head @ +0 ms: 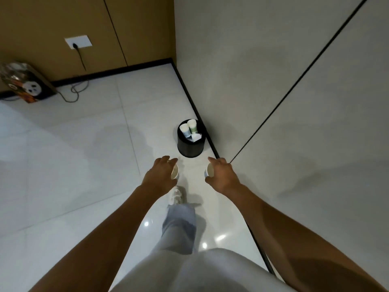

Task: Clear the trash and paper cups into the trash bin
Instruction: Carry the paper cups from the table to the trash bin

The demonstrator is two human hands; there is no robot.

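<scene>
Both outstretched hands carry paper cups short of the bin, the left hand (pixel 162 175) curled round one white cup (pixel 175 172) and the right hand (pixel 221 172) round another (pixel 209 171), while the black trash bin (pixel 190 147), far against the right wall, already holds two cups (pixel 188 128) and scraps, so disposal appears partly done.

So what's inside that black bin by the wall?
The round black trash bin holds two white paper cups and a white paper scrap. Anything beneath them is hidden.
</scene>
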